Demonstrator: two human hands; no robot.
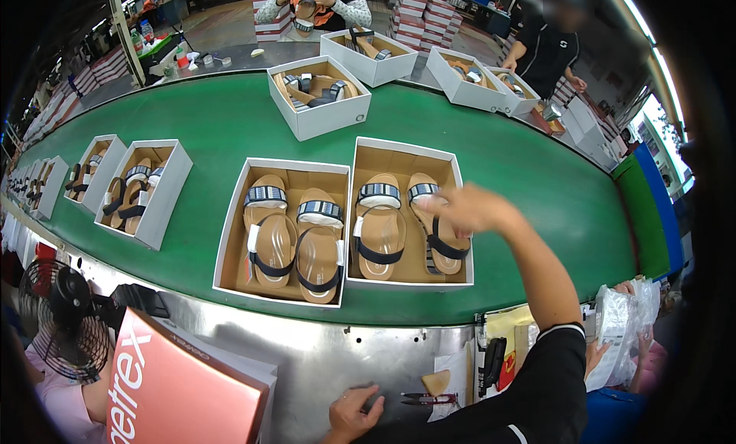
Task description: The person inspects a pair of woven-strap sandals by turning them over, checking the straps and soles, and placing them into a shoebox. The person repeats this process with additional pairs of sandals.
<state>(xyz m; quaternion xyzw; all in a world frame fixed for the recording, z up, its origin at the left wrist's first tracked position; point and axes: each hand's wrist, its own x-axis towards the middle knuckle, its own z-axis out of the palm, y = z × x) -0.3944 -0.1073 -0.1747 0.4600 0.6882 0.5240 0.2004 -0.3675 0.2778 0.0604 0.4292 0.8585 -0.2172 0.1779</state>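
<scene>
Two white shoeboxes stand side by side on the green conveyor belt, a left box (222, 275) and a right box (349, 252). Each holds a pair of tan-soled sandals with dark straps and patterned bands. Over the right-hand sandal (445, 248) of the right box, my right hand (468, 210) reaches in. Its fingers are smeared and partly cover the sandal, so its grip does not show. Low on the metal worktop, my left hand (353, 415) has curled fingers around a small dark thing I cannot make out. Thread snips (429, 399) lie to its right.
More boxed sandals stand on the belt, including a far box (322, 122) and a left box (165, 206). A salmon-pink shoebox (184, 383) occupies the near left, beside a black fan (65, 314). Co-workers sit and stand across the belt; another's hands hold plastic wrap (625, 329) at right.
</scene>
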